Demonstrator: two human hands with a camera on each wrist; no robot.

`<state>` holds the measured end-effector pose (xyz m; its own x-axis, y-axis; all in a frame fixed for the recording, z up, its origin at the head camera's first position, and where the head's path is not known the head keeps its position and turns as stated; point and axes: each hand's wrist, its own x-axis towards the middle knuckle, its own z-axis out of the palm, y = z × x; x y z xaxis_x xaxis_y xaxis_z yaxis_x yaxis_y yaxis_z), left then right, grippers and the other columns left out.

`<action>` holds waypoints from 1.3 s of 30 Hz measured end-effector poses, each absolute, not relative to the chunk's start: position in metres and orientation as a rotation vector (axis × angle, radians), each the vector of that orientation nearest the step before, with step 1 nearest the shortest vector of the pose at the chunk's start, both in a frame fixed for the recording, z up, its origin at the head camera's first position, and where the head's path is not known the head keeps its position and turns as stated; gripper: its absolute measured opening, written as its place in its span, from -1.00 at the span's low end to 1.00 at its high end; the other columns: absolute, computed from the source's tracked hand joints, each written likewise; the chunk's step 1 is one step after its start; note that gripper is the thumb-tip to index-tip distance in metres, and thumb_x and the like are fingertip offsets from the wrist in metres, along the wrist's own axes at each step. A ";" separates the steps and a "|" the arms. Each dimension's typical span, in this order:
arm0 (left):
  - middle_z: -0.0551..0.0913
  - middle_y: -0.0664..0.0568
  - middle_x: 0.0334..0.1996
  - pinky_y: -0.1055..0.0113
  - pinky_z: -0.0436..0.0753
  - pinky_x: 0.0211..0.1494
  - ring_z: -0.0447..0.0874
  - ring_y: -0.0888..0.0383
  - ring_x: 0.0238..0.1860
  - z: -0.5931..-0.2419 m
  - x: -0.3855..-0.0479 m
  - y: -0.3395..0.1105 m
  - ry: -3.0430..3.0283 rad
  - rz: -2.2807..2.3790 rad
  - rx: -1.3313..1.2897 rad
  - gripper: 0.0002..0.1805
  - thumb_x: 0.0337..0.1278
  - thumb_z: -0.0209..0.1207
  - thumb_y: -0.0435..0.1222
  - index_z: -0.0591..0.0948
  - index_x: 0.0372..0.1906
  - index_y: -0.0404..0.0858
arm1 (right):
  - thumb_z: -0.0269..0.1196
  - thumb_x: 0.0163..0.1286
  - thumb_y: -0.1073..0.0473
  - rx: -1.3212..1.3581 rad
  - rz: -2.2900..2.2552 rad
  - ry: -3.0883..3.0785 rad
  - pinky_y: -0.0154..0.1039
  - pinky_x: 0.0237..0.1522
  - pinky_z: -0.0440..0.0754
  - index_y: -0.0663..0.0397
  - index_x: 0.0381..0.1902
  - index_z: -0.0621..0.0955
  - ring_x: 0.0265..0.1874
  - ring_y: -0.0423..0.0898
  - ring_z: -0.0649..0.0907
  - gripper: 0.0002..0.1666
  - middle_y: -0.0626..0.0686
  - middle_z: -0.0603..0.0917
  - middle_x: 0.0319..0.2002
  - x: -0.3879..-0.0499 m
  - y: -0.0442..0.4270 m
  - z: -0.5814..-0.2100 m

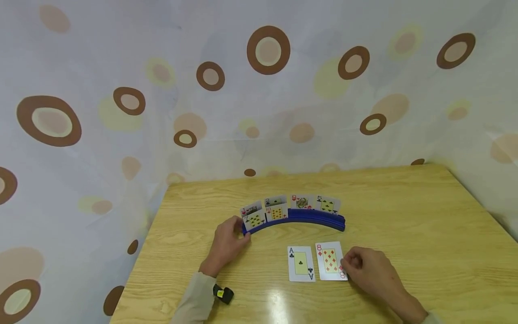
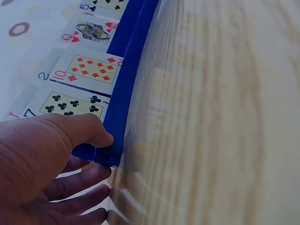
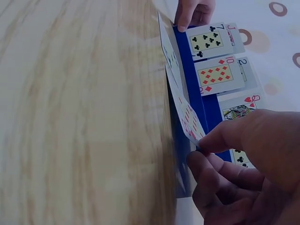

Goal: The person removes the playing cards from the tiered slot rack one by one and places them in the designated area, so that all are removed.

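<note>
A curved blue card holder (image 1: pixel 311 218) stands on the table, its left end gripped by my left hand (image 1: pixel 227 244), thumb in front and fingers behind. In its front row are a seven of clubs (image 2: pixel 70 105) and a ten of diamonds (image 2: pixel 91 70). A jack and a two peek out behind them. Farther right stand a queen of hearts (image 1: pixel 301 202) and a five of clubs (image 1: pixel 328 205). My right hand (image 1: pixel 374 272) pinches the right edge of an eight of diamonds (image 1: pixel 330 261) between thumb and index finger. Left of that card lies an ace of clubs (image 1: pixel 301 263), touched by neither hand.
The wooden table (image 1: pixel 425 216) carries everything. Behind it and along the sides hangs a pale sheet (image 1: pixel 226 112) with brown and yellow circles. A black band with a yellow patch (image 1: pixel 223 294) sits at the left wrist.
</note>
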<state>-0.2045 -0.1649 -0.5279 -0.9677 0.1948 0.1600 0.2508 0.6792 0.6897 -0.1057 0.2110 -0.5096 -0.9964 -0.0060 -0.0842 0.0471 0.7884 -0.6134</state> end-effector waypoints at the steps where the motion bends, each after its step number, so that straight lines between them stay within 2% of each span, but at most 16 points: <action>1: 0.80 -0.08 -0.07 -0.01 0.69 0.20 0.73 0.07 -0.05 -0.528 -0.204 -0.165 -2.813 -1.173 -0.370 -0.68 0.34 0.41 -0.31 0.67 0.10 -0.32 | 0.43 0.42 0.14 0.034 -0.991 2.894 -0.35 -0.42 0.44 0.00 -0.28 0.78 -0.48 -0.22 0.53 -0.92 -0.13 0.68 -0.47 -0.106 0.211 -0.510; 15: 0.79 -0.08 -0.07 0.00 0.68 0.19 0.71 0.08 -0.05 -0.529 -0.201 -0.166 -2.830 -1.157 -0.341 -0.69 0.33 0.42 -0.31 0.68 0.10 -0.31 | 0.46 0.38 0.13 0.040 -0.913 2.925 -0.37 -0.48 0.35 -0.04 -0.37 0.68 -0.53 -0.21 0.49 -0.84 -0.14 0.57 -0.55 -0.100 0.204 -0.517; 39: 0.80 -0.08 -0.06 0.00 0.70 0.18 0.73 0.08 -0.05 -0.526 -0.204 -0.164 -2.830 -1.164 -0.347 -0.67 0.34 0.41 -0.30 0.68 0.12 -0.32 | 0.46 0.42 0.09 0.042 -0.930 2.961 -0.36 -0.46 0.36 -0.06 -0.35 0.71 -0.53 -0.23 0.48 -0.85 -0.15 0.59 -0.53 -0.104 0.204 -0.517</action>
<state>-0.2045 -0.1639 -0.5257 -0.9727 0.1835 0.1421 0.2304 0.6889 0.6872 -0.1040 0.2044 -0.5167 -0.9989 0.0148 -0.0439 0.0373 0.8200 -0.5712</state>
